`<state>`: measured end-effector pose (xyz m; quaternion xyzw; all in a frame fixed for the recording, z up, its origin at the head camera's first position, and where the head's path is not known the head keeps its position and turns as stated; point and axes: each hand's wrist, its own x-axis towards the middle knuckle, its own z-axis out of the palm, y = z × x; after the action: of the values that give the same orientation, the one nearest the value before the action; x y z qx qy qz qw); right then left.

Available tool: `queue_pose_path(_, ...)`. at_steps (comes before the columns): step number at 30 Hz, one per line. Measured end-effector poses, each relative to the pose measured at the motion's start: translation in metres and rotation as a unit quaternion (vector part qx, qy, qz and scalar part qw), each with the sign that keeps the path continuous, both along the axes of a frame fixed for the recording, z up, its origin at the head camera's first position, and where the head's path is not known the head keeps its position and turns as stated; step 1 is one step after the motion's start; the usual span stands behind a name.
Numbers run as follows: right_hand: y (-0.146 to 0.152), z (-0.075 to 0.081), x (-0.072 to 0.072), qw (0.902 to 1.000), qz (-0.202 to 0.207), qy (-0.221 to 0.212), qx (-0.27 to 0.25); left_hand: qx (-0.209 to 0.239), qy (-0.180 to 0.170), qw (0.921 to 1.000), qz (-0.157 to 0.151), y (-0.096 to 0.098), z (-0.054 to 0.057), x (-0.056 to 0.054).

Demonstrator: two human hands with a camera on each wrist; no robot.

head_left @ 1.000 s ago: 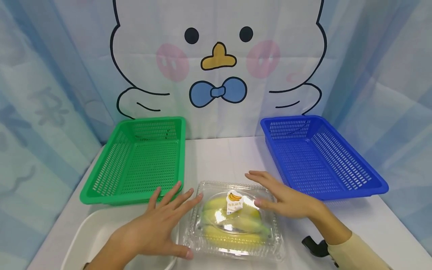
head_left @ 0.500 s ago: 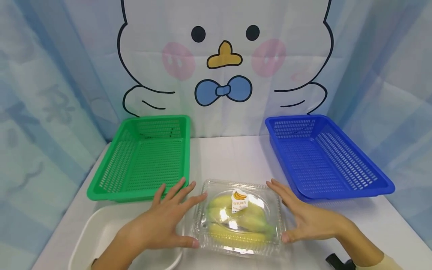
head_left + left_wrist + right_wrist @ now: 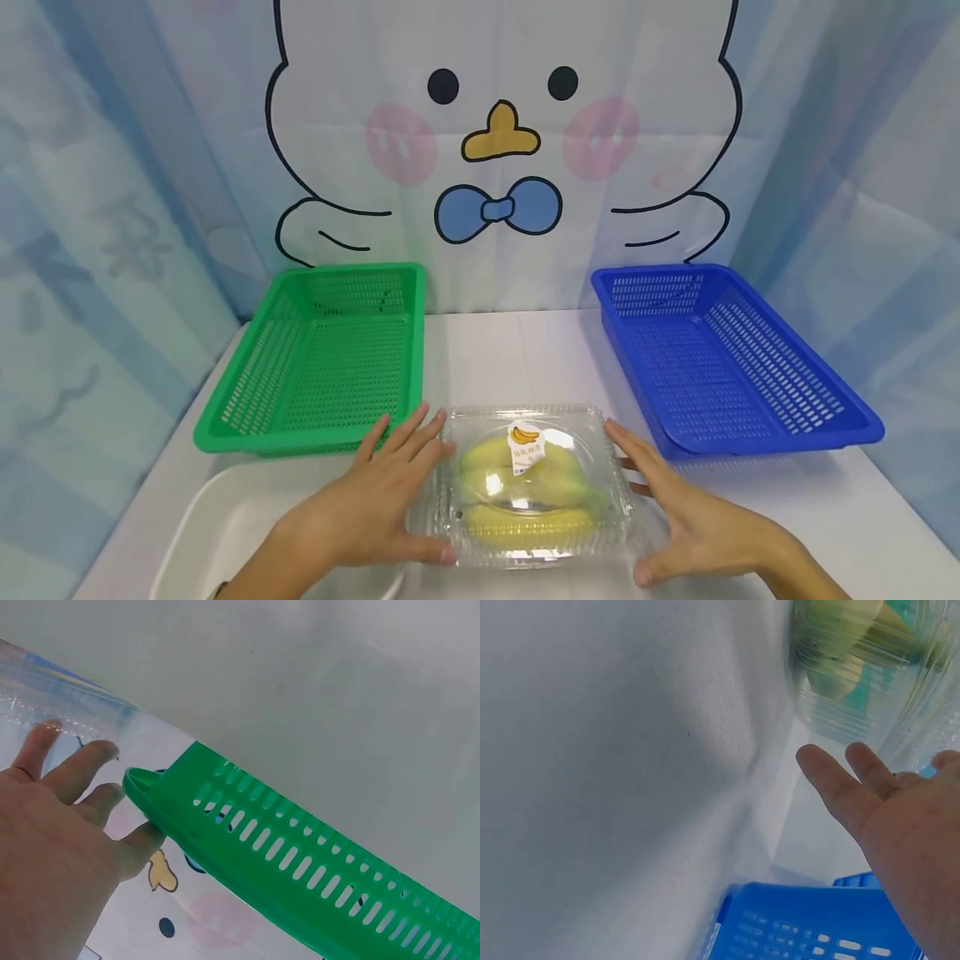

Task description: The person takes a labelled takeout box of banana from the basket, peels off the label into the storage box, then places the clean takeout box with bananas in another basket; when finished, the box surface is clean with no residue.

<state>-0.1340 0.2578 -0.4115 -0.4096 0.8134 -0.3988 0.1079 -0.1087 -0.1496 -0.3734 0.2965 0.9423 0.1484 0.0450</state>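
Observation:
A clear plastic clamshell box [image 3: 536, 492] with yellow bananas [image 3: 525, 479] inside lies on the table, a banana-print label [image 3: 527, 448] on its lid. Along its left side is my left hand [image 3: 367, 504], fingers spread and thumb at the near left corner. My right hand [image 3: 701, 521] is at the right side, fingertips by the box's edge and thumb apart from it. In the right wrist view the fingers of my right hand [image 3: 900, 802] extend beside the box [image 3: 870, 682]. Neither hand is curled round the box; exact contact at the left side is hard to tell.
A green slotted basket [image 3: 412, 358] stands at the back left, and a blue one [image 3: 795, 350] at the back right. The white tray [image 3: 202, 508] sits at the front left, partly under my left forearm. A cartoon-print curtain [image 3: 495, 275] hangs behind the table.
My right hand has moved right and down, from over the box's lid to beside its right edge. My left hand has come closer to the left edge.

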Motion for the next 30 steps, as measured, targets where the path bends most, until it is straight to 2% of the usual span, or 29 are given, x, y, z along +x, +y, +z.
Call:
queue_pose_path(4,-0.003,0.0,-0.005,0.9995,-0.004,0.03,0.002,0.003,0.013,0.9999,-0.002,-0.001,0.0,-0.001)
queue_pose_path(10,-0.008,0.001,-0.008,0.9979,-0.014,0.059,0.021,0.001,0.004,1.0,-0.002,-0.002,0.001,-0.004)
queue_pose_path(18,-0.014,-0.005,-0.007,0.9938,-0.051,0.067,0.072,-0.01,0.002,0.9999,-0.009,-0.005,0.006,-0.005)
queue_pose_path(24,-0.017,-0.001,-0.008,0.994,-0.054,0.065,0.07,-0.014,0.0,0.9998,-0.017,-0.004,0.012,-0.011)
queue_pose_path(30,-0.019,0.004,-0.011,0.9925,-0.055,0.081,0.073,-0.016,-0.015,0.9997,-0.013,-0.002,0.012,-0.021)
